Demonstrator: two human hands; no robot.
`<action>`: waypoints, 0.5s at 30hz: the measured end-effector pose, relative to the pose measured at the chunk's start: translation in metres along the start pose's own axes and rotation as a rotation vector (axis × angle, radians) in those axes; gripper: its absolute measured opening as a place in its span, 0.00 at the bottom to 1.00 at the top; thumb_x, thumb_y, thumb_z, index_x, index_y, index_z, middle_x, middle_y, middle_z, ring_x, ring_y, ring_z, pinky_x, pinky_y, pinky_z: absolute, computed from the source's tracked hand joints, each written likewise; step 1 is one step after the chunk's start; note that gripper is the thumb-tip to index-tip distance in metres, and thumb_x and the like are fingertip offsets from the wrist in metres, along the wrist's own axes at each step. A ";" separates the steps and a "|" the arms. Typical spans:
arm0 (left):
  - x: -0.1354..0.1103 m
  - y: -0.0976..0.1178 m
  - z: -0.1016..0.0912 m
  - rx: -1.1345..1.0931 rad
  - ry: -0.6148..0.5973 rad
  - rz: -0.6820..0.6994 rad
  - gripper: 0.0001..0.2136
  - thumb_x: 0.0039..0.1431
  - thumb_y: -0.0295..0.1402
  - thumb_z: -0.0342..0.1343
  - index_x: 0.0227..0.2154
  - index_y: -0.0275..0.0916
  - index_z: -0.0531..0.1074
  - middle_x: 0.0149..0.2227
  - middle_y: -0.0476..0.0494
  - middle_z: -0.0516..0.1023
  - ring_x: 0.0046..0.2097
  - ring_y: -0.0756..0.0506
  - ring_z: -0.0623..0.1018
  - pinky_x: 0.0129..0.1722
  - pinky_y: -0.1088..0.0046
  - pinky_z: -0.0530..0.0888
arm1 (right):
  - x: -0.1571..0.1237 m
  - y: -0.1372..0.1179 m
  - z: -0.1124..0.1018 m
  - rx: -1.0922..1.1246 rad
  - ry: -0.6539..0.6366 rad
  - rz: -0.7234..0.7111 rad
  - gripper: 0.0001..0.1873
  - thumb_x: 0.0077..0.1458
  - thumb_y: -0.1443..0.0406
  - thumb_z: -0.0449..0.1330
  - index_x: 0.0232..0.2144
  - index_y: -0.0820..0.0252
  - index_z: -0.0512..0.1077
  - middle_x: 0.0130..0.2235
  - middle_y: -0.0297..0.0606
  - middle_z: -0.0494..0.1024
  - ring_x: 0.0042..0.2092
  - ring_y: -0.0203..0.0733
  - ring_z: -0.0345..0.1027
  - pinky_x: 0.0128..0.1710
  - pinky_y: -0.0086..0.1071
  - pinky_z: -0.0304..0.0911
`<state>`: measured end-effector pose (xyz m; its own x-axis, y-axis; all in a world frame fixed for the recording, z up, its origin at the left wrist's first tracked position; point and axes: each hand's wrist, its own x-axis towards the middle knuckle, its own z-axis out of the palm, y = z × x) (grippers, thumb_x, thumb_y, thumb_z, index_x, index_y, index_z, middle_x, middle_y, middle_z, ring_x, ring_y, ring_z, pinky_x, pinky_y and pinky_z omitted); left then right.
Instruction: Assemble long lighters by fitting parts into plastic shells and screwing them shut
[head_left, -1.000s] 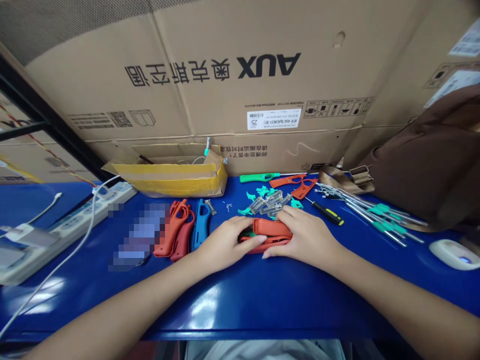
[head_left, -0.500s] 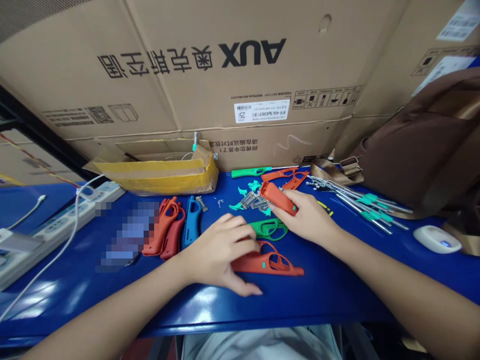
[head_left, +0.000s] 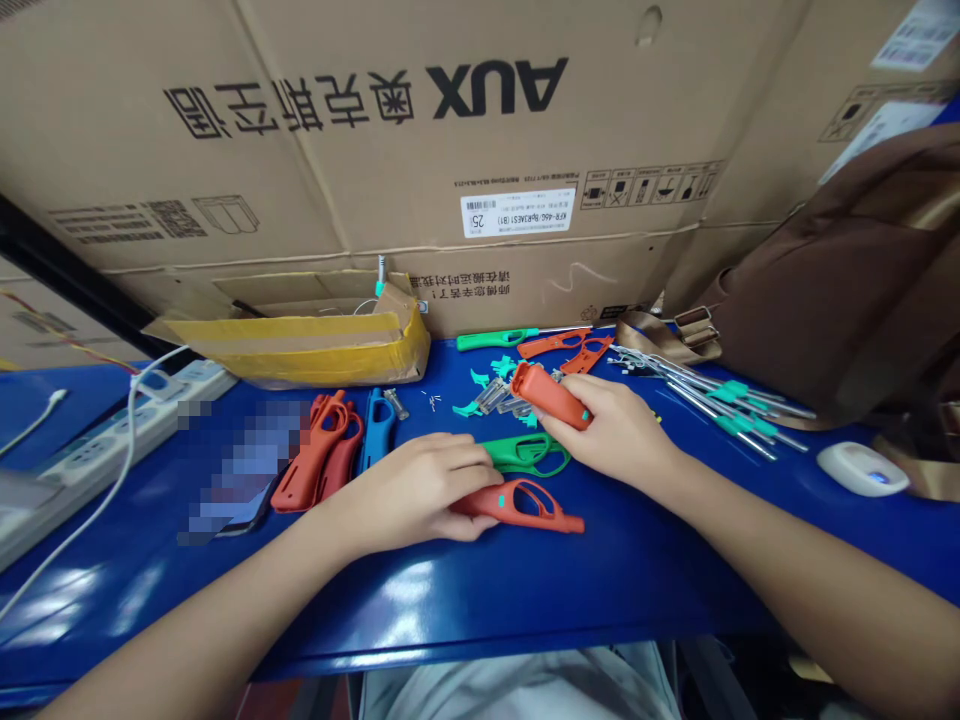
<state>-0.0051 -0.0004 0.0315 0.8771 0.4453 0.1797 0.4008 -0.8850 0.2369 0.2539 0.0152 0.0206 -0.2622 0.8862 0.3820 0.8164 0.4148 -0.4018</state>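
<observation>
My left hand (head_left: 424,490) has its fingers closed around the handle end of a red-orange lighter casing (head_left: 525,505), whose trigger loop and nozzle point right. Held in my right hand (head_left: 622,430) is an orange lighter casing (head_left: 553,394), its end tilted up to the left; the fingers cover its other end. A green lighter casing (head_left: 525,455) lies between the hands. Left of them rest an orange casing (head_left: 311,465), a dark red casing (head_left: 341,455) and a blue casing (head_left: 377,430). Teal triggers (head_left: 480,378) and clear small tanks (head_left: 493,396) are piled behind.
A yellow-taped cardboard box (head_left: 300,350) stands at the back left, near a power strip (head_left: 97,440) and a blurred phone (head_left: 247,480). Metal lighter rods (head_left: 720,395) lie right, beside a white device (head_left: 862,468) and a brown bag (head_left: 832,290). A green lighter (head_left: 495,339) lies behind.
My left hand has closed from spread fingers onto the red-orange casing and shifted it slightly left. My right hand still holds the orange casing in nearly the same place. The view has shifted slightly.
</observation>
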 end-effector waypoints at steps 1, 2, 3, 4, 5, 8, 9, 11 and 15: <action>0.000 0.000 0.000 0.019 -0.034 -0.022 0.11 0.63 0.35 0.60 0.46 0.39 0.75 0.40 0.43 0.80 0.41 0.43 0.78 0.45 0.66 0.73 | 0.000 0.001 0.000 -0.010 0.004 0.006 0.12 0.58 0.56 0.59 0.27 0.56 0.65 0.32 0.36 0.76 0.31 0.42 0.68 0.32 0.33 0.55; 0.000 0.000 0.000 0.032 -0.063 -0.044 0.11 0.61 0.34 0.61 0.46 0.39 0.75 0.40 0.43 0.80 0.42 0.42 0.78 0.46 0.65 0.73 | 0.001 0.001 -0.001 -0.023 0.008 0.014 0.13 0.58 0.56 0.60 0.27 0.56 0.65 0.31 0.36 0.76 0.31 0.42 0.68 0.31 0.33 0.55; 0.000 0.000 0.000 0.034 -0.082 -0.060 0.13 0.59 0.33 0.62 0.46 0.39 0.75 0.41 0.43 0.79 0.43 0.41 0.79 0.47 0.65 0.73 | 0.001 0.001 -0.001 -0.034 0.012 0.020 0.13 0.57 0.56 0.60 0.27 0.56 0.65 0.30 0.36 0.76 0.30 0.42 0.67 0.30 0.33 0.54; -0.001 0.001 0.000 0.024 -0.096 -0.072 0.13 0.57 0.33 0.63 0.46 0.39 0.75 0.42 0.43 0.79 0.44 0.41 0.79 0.47 0.64 0.73 | 0.001 0.001 -0.001 -0.038 0.014 0.022 0.13 0.57 0.56 0.60 0.27 0.56 0.65 0.30 0.36 0.76 0.30 0.42 0.67 0.30 0.33 0.54; -0.001 0.001 0.001 0.009 -0.108 -0.080 0.14 0.56 0.33 0.63 0.46 0.39 0.75 0.42 0.43 0.79 0.44 0.41 0.78 0.48 0.64 0.73 | 0.001 0.001 -0.001 -0.036 0.015 0.021 0.13 0.57 0.56 0.60 0.27 0.56 0.65 0.30 0.36 0.76 0.30 0.42 0.67 0.30 0.33 0.54; -0.001 0.003 0.002 -0.029 -0.137 -0.103 0.14 0.56 0.32 0.64 0.45 0.39 0.75 0.43 0.44 0.78 0.45 0.41 0.78 0.50 0.64 0.72 | 0.002 0.001 -0.002 -0.023 0.010 0.010 0.12 0.57 0.56 0.59 0.27 0.56 0.65 0.32 0.37 0.76 0.32 0.42 0.68 0.32 0.33 0.56; -0.001 0.003 0.002 -0.037 -0.137 -0.112 0.13 0.55 0.31 0.63 0.45 0.39 0.75 0.42 0.44 0.78 0.45 0.41 0.77 0.50 0.63 0.71 | 0.002 0.002 -0.002 -0.024 0.012 0.010 0.12 0.57 0.56 0.58 0.27 0.56 0.65 0.32 0.37 0.76 0.32 0.43 0.68 0.32 0.33 0.56; 0.000 0.003 0.002 -0.062 -0.123 -0.124 0.12 0.54 0.31 0.64 0.42 0.39 0.75 0.41 0.45 0.78 0.43 0.42 0.76 0.49 0.64 0.71 | 0.003 0.003 -0.005 -0.021 0.013 0.015 0.12 0.57 0.57 0.58 0.27 0.56 0.65 0.32 0.37 0.75 0.32 0.42 0.67 0.33 0.33 0.56; -0.001 0.003 0.003 -0.131 -0.107 -0.139 0.11 0.52 0.31 0.64 0.40 0.39 0.74 0.39 0.47 0.77 0.41 0.43 0.76 0.46 0.66 0.71 | 0.004 0.007 -0.014 0.052 -0.219 -0.032 0.07 0.53 0.62 0.60 0.26 0.56 0.67 0.27 0.31 0.74 0.28 0.38 0.64 0.29 0.31 0.53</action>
<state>-0.0037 -0.0038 0.0296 0.8418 0.5386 0.0361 0.4880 -0.7878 0.3758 0.2657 0.0187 0.0312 -0.3975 0.8938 0.2079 0.7800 0.4484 -0.4366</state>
